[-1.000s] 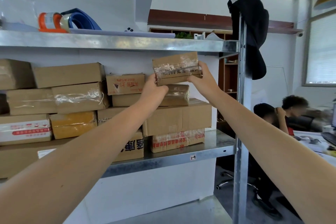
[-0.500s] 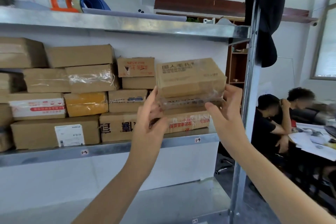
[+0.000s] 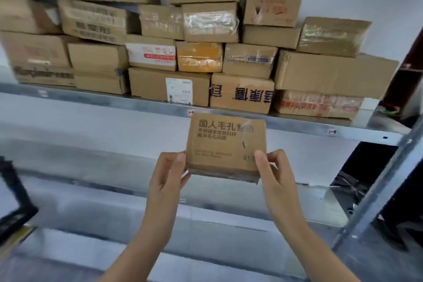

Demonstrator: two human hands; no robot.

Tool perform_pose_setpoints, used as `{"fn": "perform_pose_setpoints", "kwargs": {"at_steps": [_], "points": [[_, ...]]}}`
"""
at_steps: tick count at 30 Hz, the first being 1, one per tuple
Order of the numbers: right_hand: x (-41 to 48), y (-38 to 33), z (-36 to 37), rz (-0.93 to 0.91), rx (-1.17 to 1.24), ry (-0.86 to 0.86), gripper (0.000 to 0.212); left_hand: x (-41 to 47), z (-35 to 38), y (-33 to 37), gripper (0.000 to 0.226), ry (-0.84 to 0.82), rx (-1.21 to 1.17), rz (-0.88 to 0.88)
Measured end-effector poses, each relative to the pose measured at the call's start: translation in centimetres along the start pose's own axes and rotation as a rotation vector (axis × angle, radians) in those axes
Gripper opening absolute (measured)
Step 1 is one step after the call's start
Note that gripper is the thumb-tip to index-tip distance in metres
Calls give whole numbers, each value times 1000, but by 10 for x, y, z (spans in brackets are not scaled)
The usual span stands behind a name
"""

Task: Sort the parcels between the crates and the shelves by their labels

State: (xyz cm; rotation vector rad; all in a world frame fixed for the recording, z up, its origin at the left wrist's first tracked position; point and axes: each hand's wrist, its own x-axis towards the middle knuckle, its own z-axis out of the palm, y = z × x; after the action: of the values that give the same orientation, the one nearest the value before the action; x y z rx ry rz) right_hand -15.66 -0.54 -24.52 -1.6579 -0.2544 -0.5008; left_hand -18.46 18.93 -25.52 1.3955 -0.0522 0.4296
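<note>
Parcel [image 3: 225,144] now lowered below the shelf [image 3: 137,104], pinched between left grip [image 3: 168,174] and right grip [image 3: 274,171]; label check likely next.

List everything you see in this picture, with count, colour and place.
held parcel: one, brown with black print, before the shelf edge
stacked parcels: about twenty, mostly brown, on the upper shelf
yellow parcel: one, yellow-orange, middle of the stack
upper shelf: one, grey metal, under the stack
lower shelf: one, grey metal, behind the hands
post: one, grey metal, right
dark object: one, black, left edge, unidentifiable
left hand: one, grips held parcel's lower left corner
right hand: one, grips its lower right corner
</note>
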Motion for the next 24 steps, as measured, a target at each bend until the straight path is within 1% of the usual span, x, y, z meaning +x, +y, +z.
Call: {"fn": "perform_pose_setpoints", "kwargs": {"at_steps": [2,4,7,9,12,14,16,19,21,22,24], "points": [[-5,10,21,57,-3,-74,45,-5,-27,-6,28,77,66,-12],[-9,18,44,91,10,-142,42,-11,-55,-11,26,162,110,-40],[-17,26,78,113,22,-263,34,-23,-93,-13,17,272,150,-62],[-22,31,101,115,22,-352,29,-32,-117,-12,9,335,163,-42],[-34,37,137,85,10,-481,19,-51,-152,-9,23,384,196,-28],[-43,37,160,63,4,-547,15,-65,-174,-6,27,409,243,-24],[-52,36,182,50,15,-626,16,-79,-196,-5,30,457,296,-33],[-65,36,210,83,50,-741,24,-97,-223,-10,28,543,348,-53],[-74,37,227,94,31,-833,28,-109,-239,-18,29,634,395,-77],[-78,38,235,94,12,-876,27,-115,-246,-21,30,683,422,-91],[-86,38,251,103,-26,-944,20,-125,-263,-27,35,757,458,-127]]}}
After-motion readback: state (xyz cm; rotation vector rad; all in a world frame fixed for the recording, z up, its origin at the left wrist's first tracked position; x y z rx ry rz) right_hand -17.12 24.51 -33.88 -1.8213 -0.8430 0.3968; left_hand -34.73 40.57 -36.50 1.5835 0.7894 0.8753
